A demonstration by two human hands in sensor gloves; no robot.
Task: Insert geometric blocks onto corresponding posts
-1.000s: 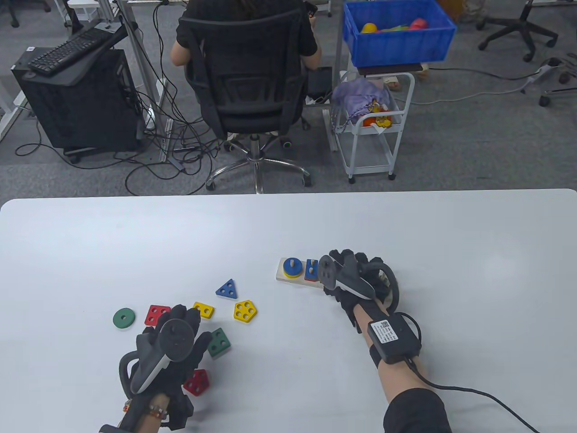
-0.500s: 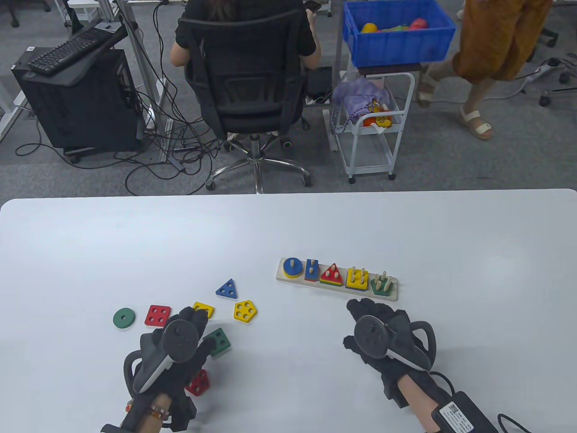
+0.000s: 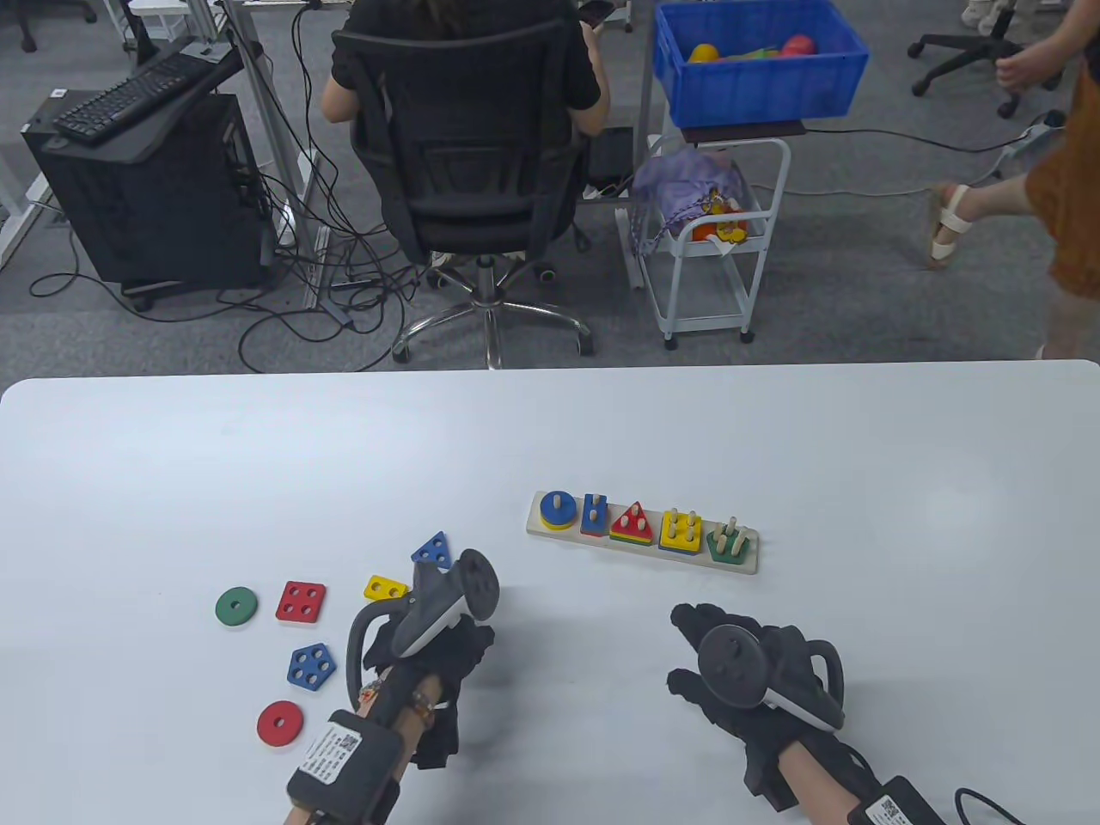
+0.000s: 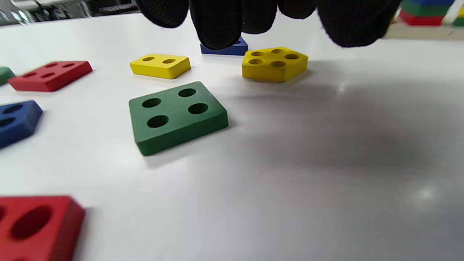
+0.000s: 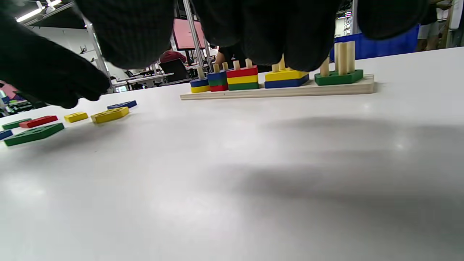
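Note:
The wooden post board (image 3: 533, 526) holds stacks topped by a blue disc, a blue rectangle, a red triangle, a yellow square and a green pentagon (image 5: 339, 77). My left hand (image 3: 468, 640) hovers over the loose blocks. Its fingertips (image 4: 217, 25) hang just above the yellow pentagon (image 4: 275, 63) and hold nothing. The green square (image 4: 177, 116) lies nearer the wrist; both blocks are hidden in the table view. My right hand (image 3: 692, 653) rests relaxed on the table in front of the board, empty.
Loose on the table lie a green disc (image 3: 236, 606), a red square (image 3: 301, 601), a yellow rectangle (image 3: 385, 589), a blue triangle (image 3: 432, 550), a blue pentagon (image 3: 309, 666) and a red disc (image 3: 279, 724). A red block (image 4: 36, 224) sits by my left wrist.
My right hand drew back from the board toward the near edge. My left hand swung right over the yellow pentagon, uncovering the blue pentagon and red disc.

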